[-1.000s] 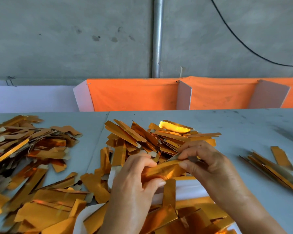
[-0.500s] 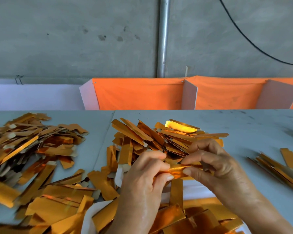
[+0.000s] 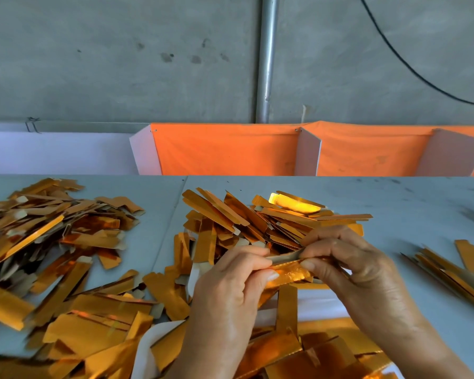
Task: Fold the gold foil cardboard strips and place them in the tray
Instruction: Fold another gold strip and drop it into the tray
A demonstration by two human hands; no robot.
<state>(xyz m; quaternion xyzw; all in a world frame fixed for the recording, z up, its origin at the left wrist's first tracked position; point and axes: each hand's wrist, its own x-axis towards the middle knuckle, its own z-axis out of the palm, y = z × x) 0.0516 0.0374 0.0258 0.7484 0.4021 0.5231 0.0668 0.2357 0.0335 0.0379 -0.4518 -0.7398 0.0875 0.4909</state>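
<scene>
Both hands are raised a little above the table and hold one gold foil strip between them. The left hand pinches the left end of the strip, with the thumb below and the curled fingers on top. The right hand pinches the right end in the same way, its thumb tip pressing on the gold face and its fingers curled over the upper edge. The strip lies almost level between the two hands. It is bent along its length: the grey cardboard back shows on the upper flap and the shiny gold side shows on the lower flap.

Directly behind the hands there is a heap of flat strips, fanned out on the table. A second, wider heap lies at the left side. More strips are scattered in front of it, near the left wrist. At the right edge, well apart from the hands, rests a small bundle of strips. Under the wrists there are larger gold pieces on something white, which I cannot identify.

At the far end of the table stands an orange divider with white panels, and behind it a grey wall with a metal pipe.
</scene>
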